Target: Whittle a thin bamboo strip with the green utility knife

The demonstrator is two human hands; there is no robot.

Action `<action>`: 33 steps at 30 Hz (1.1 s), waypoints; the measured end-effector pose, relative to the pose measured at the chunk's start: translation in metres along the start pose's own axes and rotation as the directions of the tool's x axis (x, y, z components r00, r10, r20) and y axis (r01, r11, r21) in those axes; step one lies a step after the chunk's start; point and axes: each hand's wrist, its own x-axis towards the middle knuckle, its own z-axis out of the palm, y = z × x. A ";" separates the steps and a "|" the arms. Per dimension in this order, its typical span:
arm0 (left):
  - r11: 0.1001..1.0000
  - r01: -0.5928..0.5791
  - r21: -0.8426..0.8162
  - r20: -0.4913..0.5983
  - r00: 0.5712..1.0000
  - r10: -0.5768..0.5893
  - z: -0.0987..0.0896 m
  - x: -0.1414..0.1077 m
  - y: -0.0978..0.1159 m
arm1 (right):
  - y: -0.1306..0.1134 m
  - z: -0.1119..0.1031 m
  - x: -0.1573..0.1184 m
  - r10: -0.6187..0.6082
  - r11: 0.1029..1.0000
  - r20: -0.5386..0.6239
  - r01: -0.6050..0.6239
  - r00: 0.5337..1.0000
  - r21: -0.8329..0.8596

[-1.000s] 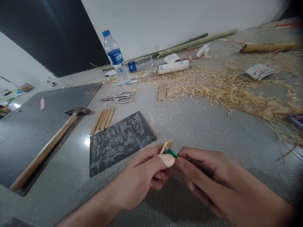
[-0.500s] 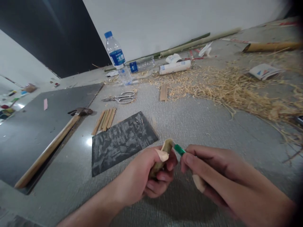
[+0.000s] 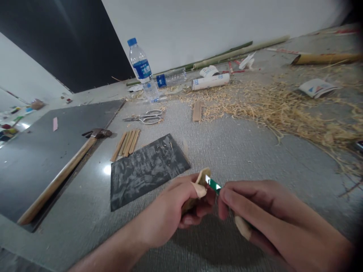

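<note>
Grey floor strewn with shavings below a white wall; left hand grips a bamboo piece, right hand pinches a knife.

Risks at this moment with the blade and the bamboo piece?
1. The green knife in the right hand points its blade at the left hand, which grips the small bamboo piece; a slip would likely hit the bandaged thumb.
2. The piece is short and held in the air with no support, so it may twist or pop out under pressure.
3. Loose shavings lie on the floor, a possible slip hazard.
</note>
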 end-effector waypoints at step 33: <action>0.800 -0.043 0.598 -0.258 0.935 0.244 0.013 -0.008 -0.003 | 0.010 -0.001 0.003 -0.100 0.982 -0.094 0.083 0.991 -0.172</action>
